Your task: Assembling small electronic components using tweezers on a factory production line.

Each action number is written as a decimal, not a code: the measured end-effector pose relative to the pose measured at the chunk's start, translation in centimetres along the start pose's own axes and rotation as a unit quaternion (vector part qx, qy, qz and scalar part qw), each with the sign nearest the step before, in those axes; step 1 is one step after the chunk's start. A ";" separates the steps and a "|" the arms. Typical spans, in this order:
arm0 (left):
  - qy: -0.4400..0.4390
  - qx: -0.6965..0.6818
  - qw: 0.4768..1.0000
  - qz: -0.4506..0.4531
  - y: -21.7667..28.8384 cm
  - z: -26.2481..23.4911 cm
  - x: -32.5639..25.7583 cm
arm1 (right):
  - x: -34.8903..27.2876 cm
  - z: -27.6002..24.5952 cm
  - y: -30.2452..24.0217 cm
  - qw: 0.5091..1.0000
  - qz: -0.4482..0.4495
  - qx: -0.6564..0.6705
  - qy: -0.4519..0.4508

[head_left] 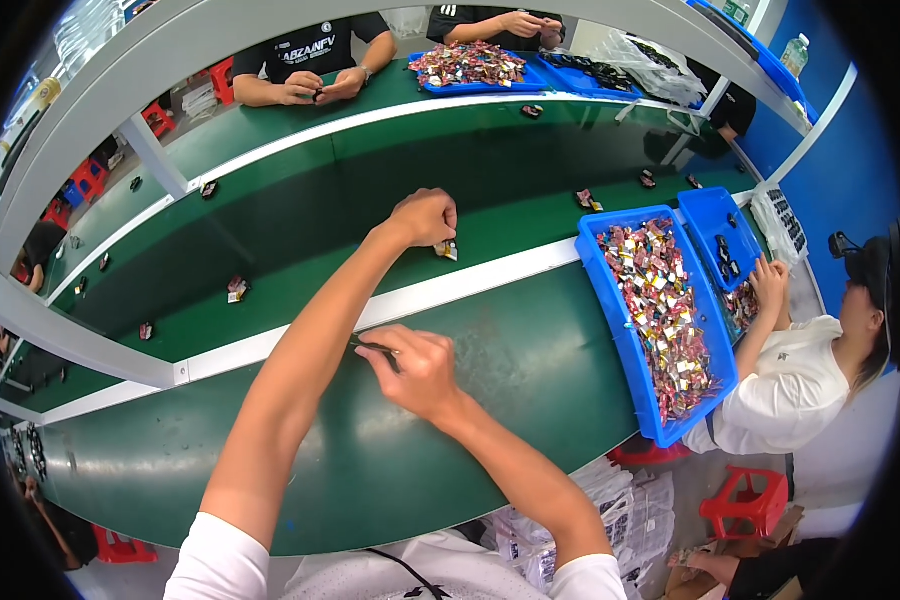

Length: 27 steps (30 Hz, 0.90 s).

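Observation:
My left hand (427, 217) reaches over the green conveyor belt, its fingers pinched together. Right at those fingertips is a small part (447, 250) with white and yellow bits; the fingers appear to grip it, though the contact is partly hidden. Closer to me, above the green worktop (510, 340), my right hand (417, 368) is closed around a slim dark tool (378, 349). It looks like tweezers, its tip pointing left under my left forearm.
A blue tray (610, 300) heaped with small red, white and yellow pieces stands at right, beside a smaller blue tray (708, 215) and a person in white (790, 385). Small assemblies (237, 288) lie along the belt. A white rail (490, 273) borders it. Two people work across.

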<state>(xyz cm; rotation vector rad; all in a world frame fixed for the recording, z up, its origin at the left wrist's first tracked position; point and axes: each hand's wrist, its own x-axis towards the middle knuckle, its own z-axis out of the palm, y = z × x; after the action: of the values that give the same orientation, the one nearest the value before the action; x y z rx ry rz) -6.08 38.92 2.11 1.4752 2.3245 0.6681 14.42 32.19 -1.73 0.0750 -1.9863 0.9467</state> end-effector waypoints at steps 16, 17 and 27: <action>0.188 -0.222 0.954 -0.076 -2.5 -1.6 -15.3 | -0.2 0.0 -1.2 0.992 0.113 0.055 -0.005; 0.210 -0.229 0.947 -0.087 -3.2 -1.2 -17.3 | -0.2 0.4 -1.0 0.992 0.107 0.074 0.003; 0.264 -0.411 0.863 -0.127 -1.3 3.4 -25.6 | 0.0 0.0 -1.2 0.931 0.281 0.229 -0.025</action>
<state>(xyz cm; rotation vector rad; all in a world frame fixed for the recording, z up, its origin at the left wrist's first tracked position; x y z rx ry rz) 5.45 16.03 -1.24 0.6178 2.0296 1.8596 14.92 31.39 -1.02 -0.2260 -1.8211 1.7853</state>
